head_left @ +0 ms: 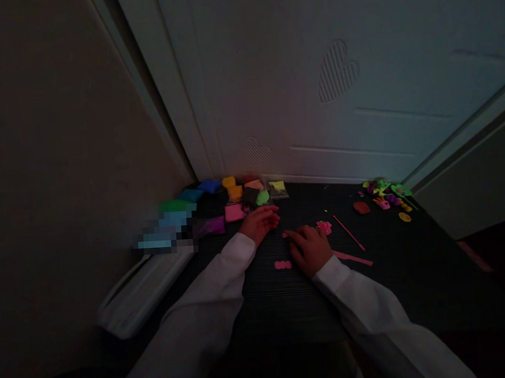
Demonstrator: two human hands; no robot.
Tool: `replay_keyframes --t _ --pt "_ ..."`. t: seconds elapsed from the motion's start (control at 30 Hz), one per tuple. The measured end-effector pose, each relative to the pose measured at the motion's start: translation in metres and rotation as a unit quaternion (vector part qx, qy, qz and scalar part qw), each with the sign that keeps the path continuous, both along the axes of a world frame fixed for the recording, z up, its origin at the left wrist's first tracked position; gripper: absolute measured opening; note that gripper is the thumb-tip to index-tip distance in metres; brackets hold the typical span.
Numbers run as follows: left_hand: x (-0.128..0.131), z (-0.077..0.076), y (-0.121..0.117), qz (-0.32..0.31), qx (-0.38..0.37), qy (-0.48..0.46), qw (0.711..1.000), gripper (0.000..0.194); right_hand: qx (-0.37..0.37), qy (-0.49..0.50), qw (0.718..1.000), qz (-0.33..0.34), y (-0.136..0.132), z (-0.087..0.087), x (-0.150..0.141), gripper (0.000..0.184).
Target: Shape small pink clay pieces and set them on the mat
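Note:
My left hand [260, 224] hovers over the dark table with its fingers loosely stretched and apart, and nothing shows in it. With its index finger extended, my right hand [310, 249] touches a small pink clay piece [285, 234] on the tabletop. Nearer to me lies a short row of overlapping pink clay discs [283, 264]. A ruffled pink clay flower [324, 227] sits just beyond the right hand. A flat pink clay strip [352, 257] runs out from beside the right wrist, and a thin pink stick [348, 232] lies farther right.
Several coloured clay packets, among them orange [234, 193], pink [234, 213] and purple [214, 226], lie left and behind. A whitish case [148, 290] is at the left edge. Small clay figures [382, 196] and a reddish-brown lump [361, 207] lie right. A white panel [272, 86] stands behind.

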State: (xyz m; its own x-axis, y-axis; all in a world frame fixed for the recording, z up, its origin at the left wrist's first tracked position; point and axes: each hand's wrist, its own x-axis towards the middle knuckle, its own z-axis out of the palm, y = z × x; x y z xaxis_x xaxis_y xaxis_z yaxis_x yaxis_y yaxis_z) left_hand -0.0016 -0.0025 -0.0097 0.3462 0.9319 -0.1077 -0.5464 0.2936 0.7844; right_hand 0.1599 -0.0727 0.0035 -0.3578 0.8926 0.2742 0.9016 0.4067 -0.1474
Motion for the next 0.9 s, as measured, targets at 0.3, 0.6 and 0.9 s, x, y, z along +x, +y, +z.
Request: replay_keyframes --t 0.3,0.6,0.9 --pt "0.0007 0.0003 -0.0005 0.004 0.003 0.011 1.0 0.02 0.004 -0.007 1.0 0.007 0.0034 -0.0012 0.0023 0.03" --pt "0.0005 0.0014 -0.0003 0.0 -0.001 0.01 1.0 0.02 -0.012 -0.023 1.0 0.001 0.001 0.0015 -0.001 0.031" --pt "0.0018 0.0058 -0.0031 0.014 -0.012 0.015 1.0 0.019 -0.02 -0.034 0.999 0.003 0.0002 0.0044 -0.0022 0.031"
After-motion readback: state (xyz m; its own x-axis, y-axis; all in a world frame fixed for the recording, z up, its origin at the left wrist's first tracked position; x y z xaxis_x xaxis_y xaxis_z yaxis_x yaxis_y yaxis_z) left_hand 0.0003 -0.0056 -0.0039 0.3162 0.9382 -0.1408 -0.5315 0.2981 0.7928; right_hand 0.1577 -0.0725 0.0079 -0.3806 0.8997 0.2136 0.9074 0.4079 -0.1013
